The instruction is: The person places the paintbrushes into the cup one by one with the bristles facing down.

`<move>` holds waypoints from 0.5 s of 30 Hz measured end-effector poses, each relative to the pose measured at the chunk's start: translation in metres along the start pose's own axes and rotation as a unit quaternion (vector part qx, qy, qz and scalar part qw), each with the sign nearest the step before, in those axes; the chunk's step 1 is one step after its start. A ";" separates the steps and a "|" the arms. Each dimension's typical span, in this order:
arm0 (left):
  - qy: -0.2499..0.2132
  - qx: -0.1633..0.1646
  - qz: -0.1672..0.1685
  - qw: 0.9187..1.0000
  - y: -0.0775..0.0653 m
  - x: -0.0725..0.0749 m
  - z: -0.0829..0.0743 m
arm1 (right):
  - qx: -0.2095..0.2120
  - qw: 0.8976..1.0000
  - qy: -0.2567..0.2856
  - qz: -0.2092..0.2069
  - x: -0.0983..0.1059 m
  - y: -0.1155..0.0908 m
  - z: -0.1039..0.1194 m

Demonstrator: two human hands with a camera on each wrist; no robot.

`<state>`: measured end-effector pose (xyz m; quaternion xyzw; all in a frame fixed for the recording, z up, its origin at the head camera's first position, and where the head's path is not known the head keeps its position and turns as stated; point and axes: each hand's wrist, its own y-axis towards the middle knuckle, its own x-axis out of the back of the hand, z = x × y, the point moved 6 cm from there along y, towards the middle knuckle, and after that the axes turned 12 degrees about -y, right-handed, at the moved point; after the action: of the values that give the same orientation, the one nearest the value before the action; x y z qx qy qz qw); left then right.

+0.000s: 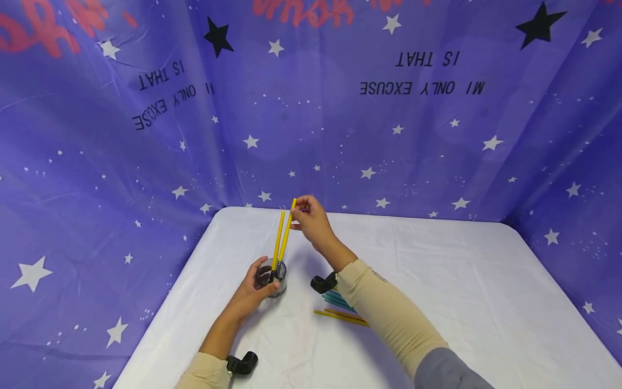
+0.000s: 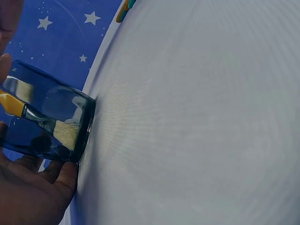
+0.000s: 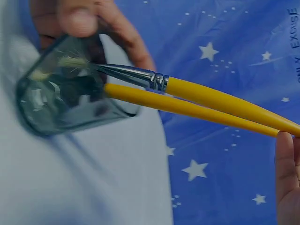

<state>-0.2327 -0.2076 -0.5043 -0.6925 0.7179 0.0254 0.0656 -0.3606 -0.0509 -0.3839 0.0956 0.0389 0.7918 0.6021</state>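
Note:
My left hand (image 1: 247,296) grips a clear drinking glass (image 1: 281,282) around its side, above the white table. Inside the glass stands a yellow-handled paintbrush (image 1: 278,240), its pale bristles near the base in the left wrist view. With thumb and fingers, my right hand (image 1: 313,222) pinches the upper end of a second yellow paintbrush (image 1: 287,232). That brush slants down into the glass mouth, close beside the first. In the right wrist view a silver ferrule (image 3: 133,76) shows at the glass rim, and only part of the right hand is visible.
Several teal-handled sticks (image 1: 340,300) lie on the white table (image 1: 461,286) beneath my right forearm, with yellow-orange sticks (image 1: 340,316) nearer me. The forearm partly covers them. A purple star-patterned curtain (image 1: 340,135) stands behind the table and at both sides.

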 end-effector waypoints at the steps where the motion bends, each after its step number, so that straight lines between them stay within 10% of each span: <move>1: 0.003 0.000 0.000 1.000 0.000 0.000 -0.001 | -0.007 1.000 -0.001 -0.001 -0.002 -0.001 -0.004; 15: 0.001 0.000 0.003 1.000 0.001 0.000 0.000 | -0.022 0.999 -0.033 0.035 -0.019 -0.008 -0.036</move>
<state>-0.2341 -0.2073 -0.5039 -0.6905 0.7200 0.0252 0.0646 -0.3550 -0.0655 -0.4222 0.1091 -0.0018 0.8096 0.5768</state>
